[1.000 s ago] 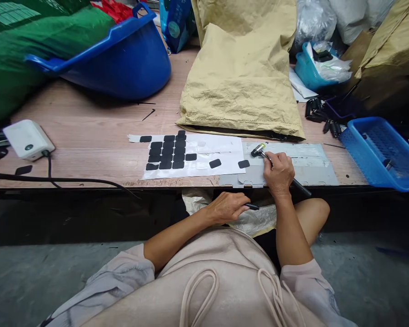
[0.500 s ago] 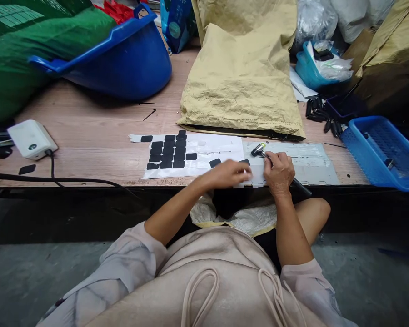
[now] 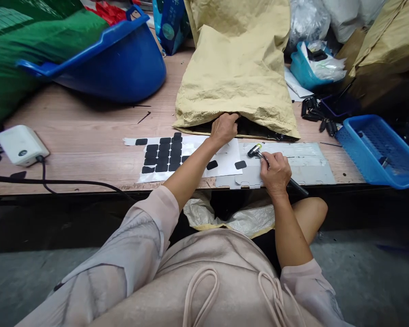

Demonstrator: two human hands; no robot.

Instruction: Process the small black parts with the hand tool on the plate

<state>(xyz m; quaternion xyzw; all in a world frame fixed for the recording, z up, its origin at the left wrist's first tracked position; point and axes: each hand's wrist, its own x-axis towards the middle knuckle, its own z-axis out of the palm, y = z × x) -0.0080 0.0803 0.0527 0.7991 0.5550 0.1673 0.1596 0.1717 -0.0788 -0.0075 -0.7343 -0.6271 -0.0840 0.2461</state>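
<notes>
My left hand point(image 3: 224, 128) reaches into the mouth of a tan woven sack point(image 3: 235, 81), whose raised front edge touches its knuckles. The fingertips are hidden in the dark opening. My right hand point(image 3: 276, 172) is closed around a small hammer point(image 3: 261, 155) with a black-and-yellow head and a dark grip. The head lies over a grey plate point(image 3: 303, 165) at the table's front edge. White sheets point(image 3: 229, 152) lie left of it, bearing rows of black rounded pads point(image 3: 162, 161). Two loose pads, one of them a black pad point(image 3: 240, 165), lie nearer the hammer.
A large blue tub point(image 3: 122, 68) stands at the back left beside a green bag point(image 3: 61, 41). On the left, a white box point(image 3: 22, 144) trails a black cable point(image 3: 71, 181). A blue basket point(image 3: 378, 150) stands at the right, near small black parts point(image 3: 311, 109).
My left hand has moved from above the white sheet up and forward into the sack's mouth, and the sack's edge is lifted. My right hand still grips the hammer. The view has shifted slightly.
</notes>
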